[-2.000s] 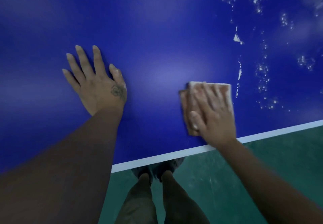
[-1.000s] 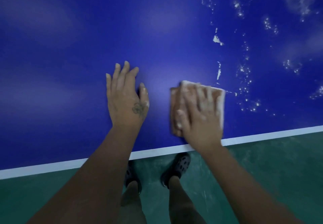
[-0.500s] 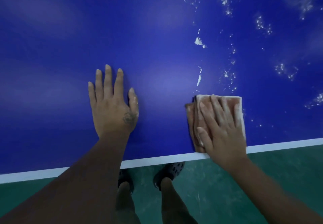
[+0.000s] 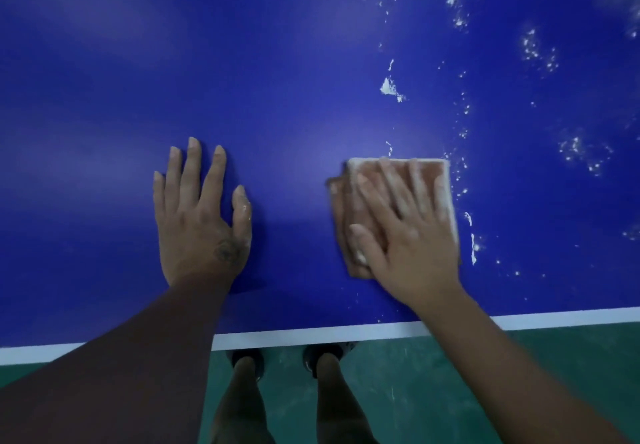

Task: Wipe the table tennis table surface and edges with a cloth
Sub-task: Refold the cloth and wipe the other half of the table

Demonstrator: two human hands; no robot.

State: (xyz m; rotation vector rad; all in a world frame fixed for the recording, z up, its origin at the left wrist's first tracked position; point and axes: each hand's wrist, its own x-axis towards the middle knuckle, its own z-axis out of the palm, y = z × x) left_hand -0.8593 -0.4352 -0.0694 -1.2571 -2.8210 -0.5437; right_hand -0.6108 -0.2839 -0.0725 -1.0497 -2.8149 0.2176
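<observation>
Head view. Right hand (image 4: 412, 235) flat on a folded pinkish-brown cloth (image 4: 438, 177), palm down. Its fingers (image 4: 389, 184) are straight and slightly spread, pressing the cloth onto the blue tabletop (image 4: 277, 62), not pinching it. The cloth is folded nearly square, so it has no clear long axis. Its near side sits a little in from the white edge line (image 4: 311, 334).

Left hand (image 4: 197, 225) lies bare on the tabletop, well apart to the left. Its fingers (image 4: 192, 166) are straight and close together, holding nothing. It looks like a brace.

What matters next: the white splatter (image 4: 389, 87) lies beyond the cloth and to its right. One streak (image 4: 472, 249) sits just beside the cloth's right side, and more specks spread off to the far right. The surface left of the cloth looks clean. The right hand is the nearer one, so I judge the next pass goes rightward and away from me. The edge line is not yet wiped.

Green floor (image 4: 519, 374) and my shoes (image 4: 246, 357) show below the table edge.
</observation>
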